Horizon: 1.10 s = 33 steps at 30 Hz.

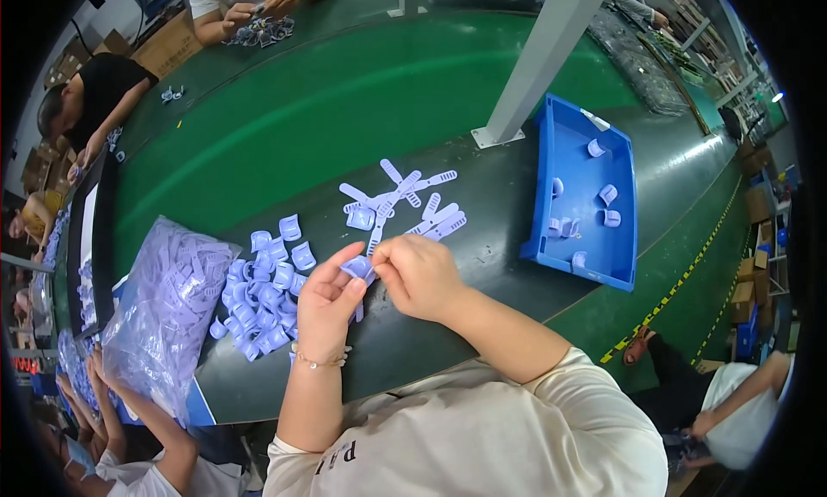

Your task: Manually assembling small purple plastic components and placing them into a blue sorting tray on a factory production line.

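My left hand (324,314) pinches a pale purple curved plastic piece (357,266) between thumb and fingers, above the dark table. From beneath it sticks out the end of a slotted purple strap (358,311). Against the right edge of this piece my right hand (420,275) is closed in a pinch; its fingertips hide what they grip. Loose slotted straps (403,189) lie crossed just beyond my hands, with one curved piece (361,217) among them. A heap of similar curved pieces (269,301) lies left of my left hand.
A clear bag of purple straps (177,295) lies at the left. Right of my hands, a blue bin (541,191) contains several curved pieces, near a grey post (543,62). A green conveyor belt (293,109) runs beyond. Other people work around the table.
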Each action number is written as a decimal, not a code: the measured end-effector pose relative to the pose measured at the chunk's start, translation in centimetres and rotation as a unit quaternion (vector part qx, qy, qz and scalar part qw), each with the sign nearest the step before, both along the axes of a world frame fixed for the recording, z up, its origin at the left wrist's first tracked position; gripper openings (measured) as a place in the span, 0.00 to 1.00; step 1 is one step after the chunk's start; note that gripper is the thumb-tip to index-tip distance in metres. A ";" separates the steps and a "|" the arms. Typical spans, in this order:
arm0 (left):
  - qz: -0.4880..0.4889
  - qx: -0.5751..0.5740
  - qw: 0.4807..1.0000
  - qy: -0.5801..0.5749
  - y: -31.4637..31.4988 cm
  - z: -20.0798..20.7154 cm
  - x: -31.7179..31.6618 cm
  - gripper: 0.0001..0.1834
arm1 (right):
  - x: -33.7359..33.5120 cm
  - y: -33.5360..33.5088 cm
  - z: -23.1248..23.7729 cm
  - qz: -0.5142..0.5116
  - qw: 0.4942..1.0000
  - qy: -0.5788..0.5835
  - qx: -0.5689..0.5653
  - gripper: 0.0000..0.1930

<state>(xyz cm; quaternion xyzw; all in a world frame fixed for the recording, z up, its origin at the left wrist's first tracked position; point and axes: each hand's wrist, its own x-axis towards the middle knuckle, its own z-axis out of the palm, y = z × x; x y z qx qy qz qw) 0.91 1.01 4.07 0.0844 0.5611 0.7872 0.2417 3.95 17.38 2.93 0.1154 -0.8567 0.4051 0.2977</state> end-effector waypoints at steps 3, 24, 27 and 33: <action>-0.021 0.022 0.999 -0.017 -0.5 -0.8 -0.2 0.25 | 0.0 -0.2 -0.1 -0.004 1.000 -0.015 0.003 0.05; -0.018 0.199 0.962 -0.186 -0.2 -2.4 -0.2 0.05 | -0.1 -0.2 0.1 0.076 0.994 -0.042 -0.070 0.08; 0.026 0.165 0.969 -0.181 0.2 -1.4 -0.1 0.05 | -0.3 -0.3 0.7 0.111 0.988 -0.062 -0.090 0.10; -0.025 0.137 0.981 -0.132 -0.2 -2.1 -0.3 0.06 | -0.2 -0.2 0.6 0.116 0.975 -0.104 -0.157 0.12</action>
